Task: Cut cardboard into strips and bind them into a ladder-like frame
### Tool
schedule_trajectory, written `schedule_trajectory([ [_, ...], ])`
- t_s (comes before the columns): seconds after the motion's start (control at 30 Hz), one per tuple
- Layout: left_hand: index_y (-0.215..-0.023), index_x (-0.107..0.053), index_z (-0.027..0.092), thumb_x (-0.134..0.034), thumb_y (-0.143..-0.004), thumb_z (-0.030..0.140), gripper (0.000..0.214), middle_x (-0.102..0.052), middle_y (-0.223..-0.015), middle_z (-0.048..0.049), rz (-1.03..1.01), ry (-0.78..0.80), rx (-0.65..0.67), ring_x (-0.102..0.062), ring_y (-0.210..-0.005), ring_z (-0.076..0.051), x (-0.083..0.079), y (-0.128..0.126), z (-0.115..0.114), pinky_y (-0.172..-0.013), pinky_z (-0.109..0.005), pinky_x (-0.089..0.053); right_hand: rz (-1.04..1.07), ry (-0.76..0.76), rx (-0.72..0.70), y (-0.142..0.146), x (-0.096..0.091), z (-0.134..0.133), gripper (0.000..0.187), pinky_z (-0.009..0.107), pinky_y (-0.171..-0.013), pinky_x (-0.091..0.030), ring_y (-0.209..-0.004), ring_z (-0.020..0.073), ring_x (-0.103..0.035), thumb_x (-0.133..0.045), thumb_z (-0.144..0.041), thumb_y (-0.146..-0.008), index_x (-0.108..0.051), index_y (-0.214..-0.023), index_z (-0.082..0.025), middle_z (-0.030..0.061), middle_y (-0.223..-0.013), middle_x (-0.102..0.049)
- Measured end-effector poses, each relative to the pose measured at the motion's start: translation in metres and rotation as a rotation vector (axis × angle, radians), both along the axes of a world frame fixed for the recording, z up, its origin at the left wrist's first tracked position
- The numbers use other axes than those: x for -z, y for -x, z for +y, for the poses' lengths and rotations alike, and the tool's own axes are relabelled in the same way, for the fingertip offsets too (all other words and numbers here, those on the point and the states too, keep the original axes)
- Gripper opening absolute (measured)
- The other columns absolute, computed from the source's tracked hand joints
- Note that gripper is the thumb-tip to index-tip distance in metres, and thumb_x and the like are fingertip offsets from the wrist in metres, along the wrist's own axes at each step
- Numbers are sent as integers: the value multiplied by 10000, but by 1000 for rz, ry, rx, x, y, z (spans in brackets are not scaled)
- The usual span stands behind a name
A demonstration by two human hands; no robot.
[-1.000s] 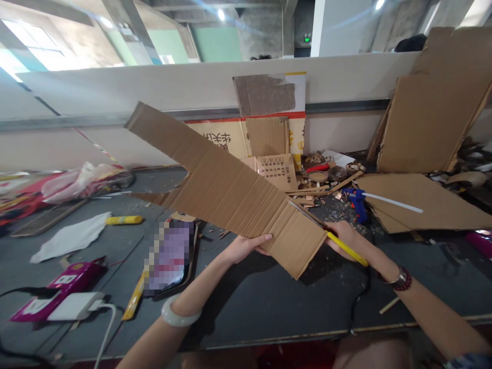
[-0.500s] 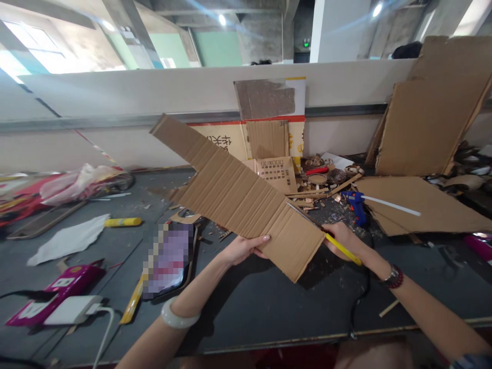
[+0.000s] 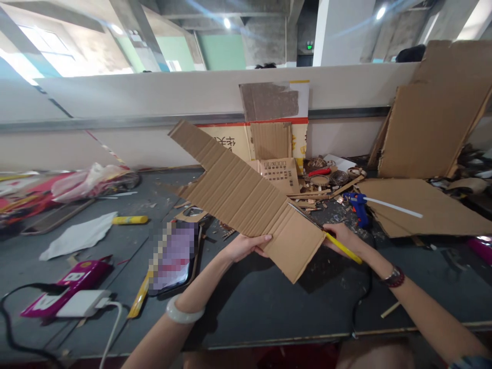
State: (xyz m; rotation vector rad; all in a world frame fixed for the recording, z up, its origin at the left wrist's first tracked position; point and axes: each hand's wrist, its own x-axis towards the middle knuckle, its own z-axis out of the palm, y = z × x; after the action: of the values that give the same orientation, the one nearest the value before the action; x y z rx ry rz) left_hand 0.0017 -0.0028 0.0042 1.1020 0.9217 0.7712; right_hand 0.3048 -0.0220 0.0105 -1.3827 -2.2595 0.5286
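Note:
My left hand (image 3: 246,248) grips the lower edge of a long creased corrugated cardboard strip (image 3: 242,197), which slants up to the left above the workbench. My right hand (image 3: 342,241) is shut around a yellow-handled utility knife (image 3: 340,247). Its long, thin blade (image 3: 305,218) extends from my right hand and lies along the cardboard's right edge. A blue hot glue gun (image 3: 359,209) rests just beyond my right hand, and a white glue stick (image 3: 392,207) lies on a flat cardboard sheet (image 3: 423,210).
A large cardboard sheet (image 3: 430,128) leans against the wall at the right. Cardboard scraps and small woven pieces (image 3: 326,178) lie at the back. A pixelated phone (image 3: 171,256), white power adapter (image 3: 82,303), magenta box (image 3: 67,287), and white cloth (image 3: 79,236) lie at the left.
The cardboard's far end has swung to the right and lowered slightly. My view has drifted a little. Both hands keep their hold on the cardboard and knife.

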Motion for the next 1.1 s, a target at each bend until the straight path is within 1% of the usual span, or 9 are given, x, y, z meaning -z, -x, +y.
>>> schedule_trajectory([
  [0.2, -1026, -594, 106, -728, -642, 257, 434, -634, -1033, -143, 51, 28, 102, -621, -874, -284, 5, -1, -4, -575, -342, -575, 56, 110, -27, -7, 2, -2, 167, 204, -520, -313, -578, 105, -426, -525, -299, -716, -488, -639, -155, -19, -604, -503],
  [0.37, -1053, -586, 112, -720, -654, 251, 443, -616, -1071, -145, 12, 62, 141, -612, -913, -286, 7, -6, -10, -585, -323, -573, 260, 350, 25, -9, 15, 3, 111, 190, -424, -327, -476, 86, -420, -529, -276, -692, -525, -715, -168, -38, -575, -496],
  [0.5, -1031, -595, 115, -727, -644, 255, 433, -618, -1058, -140, -28, 86, 144, -620, -880, -274, 5, -6, -10, -556, -314, -574, 475, 584, -27, -9, 11, 6, 241, 191, -394, -398, -447, 71, -410, -602, -362, -634, -496, -742, -175, -56, -583, -464],
  [0.6, -1028, -597, 116, -723, -648, 246, 421, -622, -1047, -135, -43, 94, 160, -625, -865, -265, 3, -6, -10, -553, -315, -574, 624, 695, -120, -13, 4, 5, 314, 202, -463, -457, -426, 45, -370, -617, -442, -661, -506, -758, -165, -73, -551, -425],
  [0.67, -1033, -596, 120, -719, -653, 234, 416, -622, -1054, -131, -42, 85, 166, -621, -882, -268, 2, -7, -10, -563, -317, -573, 707, 742, -141, -13, 1, 4, 352, 199, -478, -464, -425, 41, -387, -646, -456, -644, -523, -784, -158, -71, -553, -450],
  [0.8, -1039, -596, 121, -716, -657, 221, 412, -621, -1064, -132, -21, 56, 161, -615, -907, -273, 2, -9, -11, -591, -326, -572, 705, 746, -42, -8, 4, 5, 343, 205, -461, -464, -484, 82, -500, -673, -412, -587, -553, -778, -153, -30, -624, -555],
  [0.93, -1043, -597, 125, -716, -663, 222, 409, -622, -1064, -128, -1, 34, 156, -617, -903, -264, 5, -10, -12, -600, -318, -572, 651, 684, 33, -3, 11, 6, 292, 230, -462, -468, -530, 116, -529, -672, -329, -556, -552, -764, -163, -20, -663, -582],
  [1.0, -1031, -601, 117, -718, -661, 224, 403, -629, -1039, -126, 7, 36, 156, -627, -869, -255, 6, -8, -12, -601, -323, -572, 579, 588, 32, -4, 14, 6, 258, 225, -466, -449, -558, 125, -528, -651, -312, -574, -546, -756, -163, -20, -665, -577],
  [1.1, -1023, -604, 112, -720, -658, 222, 399, -633, -1026, -124, 0, 51, 175, -632, -846, -251, 6, -6, -11, -605, -332, -572, 391, 318, 25, -6, 13, 4, 161, 205, -506, -403, -599, 118, -503, -609, -286, -634, -546, -705, -156, -19, -651, -557],
])
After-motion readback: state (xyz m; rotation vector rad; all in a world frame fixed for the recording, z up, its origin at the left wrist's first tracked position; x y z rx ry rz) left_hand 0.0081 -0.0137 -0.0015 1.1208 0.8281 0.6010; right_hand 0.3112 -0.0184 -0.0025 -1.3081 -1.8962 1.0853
